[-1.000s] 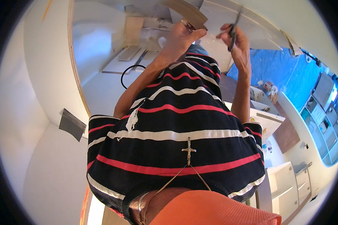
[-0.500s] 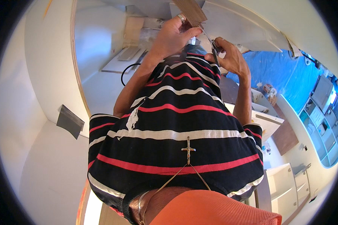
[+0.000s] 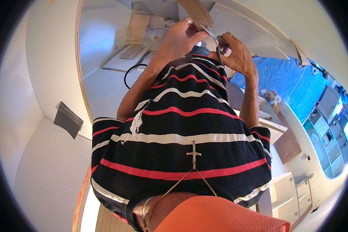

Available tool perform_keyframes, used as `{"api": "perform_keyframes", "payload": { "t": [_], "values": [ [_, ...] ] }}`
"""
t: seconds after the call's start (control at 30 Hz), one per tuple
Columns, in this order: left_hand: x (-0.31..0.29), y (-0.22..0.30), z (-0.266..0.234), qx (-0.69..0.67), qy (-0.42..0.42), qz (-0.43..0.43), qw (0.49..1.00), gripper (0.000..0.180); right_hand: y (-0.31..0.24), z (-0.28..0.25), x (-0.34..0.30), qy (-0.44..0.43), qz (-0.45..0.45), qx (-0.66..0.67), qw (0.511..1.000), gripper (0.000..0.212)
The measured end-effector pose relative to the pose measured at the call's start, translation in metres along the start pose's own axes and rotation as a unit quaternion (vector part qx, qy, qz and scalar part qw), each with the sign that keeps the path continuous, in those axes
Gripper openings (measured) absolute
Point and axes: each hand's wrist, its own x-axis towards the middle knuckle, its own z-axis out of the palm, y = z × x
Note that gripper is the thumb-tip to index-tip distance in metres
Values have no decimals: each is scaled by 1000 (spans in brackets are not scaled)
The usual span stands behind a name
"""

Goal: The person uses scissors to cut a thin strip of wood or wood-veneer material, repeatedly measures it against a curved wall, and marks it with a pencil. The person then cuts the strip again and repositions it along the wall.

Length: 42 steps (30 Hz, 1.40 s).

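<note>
Brown wood-grain strip, thin and flat, at the upper middle of the frame; its far end runs out past the top edge. My left hand pinches it near the lower end, thumb toward me; the fingers behind are partly hidden. My right hand is closed around the dark handles of a pair of metal-bladed scissors, blades directed up and left to the strip's lower edge. Whether they have bitten into it, I cannot tell.

Step in hand, by my judgement: trimming the strip's end. Next move calls for the left hand to steady the strip and the right to squeeze along an even line.

In the way: my left thumb, just beside the blades. Below the hands, my black shirt with red and white stripes leaves little room for the elbows to come in.

Around: pale flat boards and a curved black cable at upper left; a dark grey four-sided patch on the left wall; crinkled blue plastic sheeting at upper right. None of these obstructs the cut.
</note>
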Motion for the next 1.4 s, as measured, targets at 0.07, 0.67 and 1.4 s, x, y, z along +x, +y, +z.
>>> {"api": "perform_keyframes", "payload": {
  "t": [0.07,0.67,1.4],
  "values": [
    [0,0,-1,13,-2,8,1000,28,0,0,1,15,5,-15,1000,65],
    [2,-2,-9,23,-23,-4,999,25,5,5,12,-72,8,51,996,70],
    [1,4,-19,16,-27,-27,999,21,-6,11,22,-82,22,102,991,61]
  ]
}}
